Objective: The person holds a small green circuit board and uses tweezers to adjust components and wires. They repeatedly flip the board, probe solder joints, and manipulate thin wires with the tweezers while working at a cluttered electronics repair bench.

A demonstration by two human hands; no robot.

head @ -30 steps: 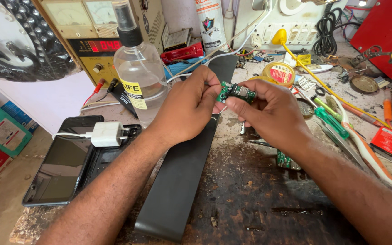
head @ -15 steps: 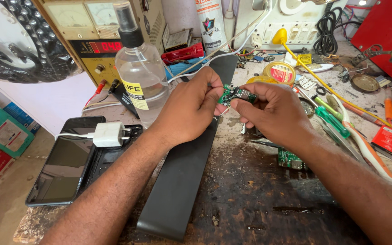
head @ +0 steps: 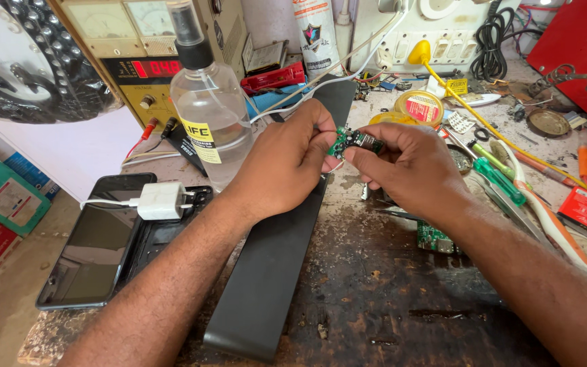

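At far left on the worn, stained workbench (head: pixel 388 299): black smartphone (head: pixel 93 248) lying flat, screen up, white plug-in charger block (head: pixel 162 200) resting across its far edge. Just right of it, clear plastic spray bottle with black nozzle (head: pixel 208 112), upright, behind the left forearm. Long flat black plastic bar (head: pixel 276 251) runs near-to-far under both wrists.

Left hand (head: pixel 283 166): thumb and forefinger pinched together on the left end of the small green circuit board (head: pixel 354 141). Right hand (head: pixel 412 170): thumb and fingers clamped on the board's right end. Board is held in the air above the bar's far half, clear of the bench. Its long axis runs left-right, tilted slightly down to the right, bridging the two sets of fingertips. Both hands equally close; each has its own end, the middle of the board is exposed between them.

Right of the hands: second green circuit board (head: pixel 435 238) flat on the bench under the right wrist, green-handled screwdriver (head: pixel 501 180) beyond, round yellow tin (head: pixel 418 107) further back.
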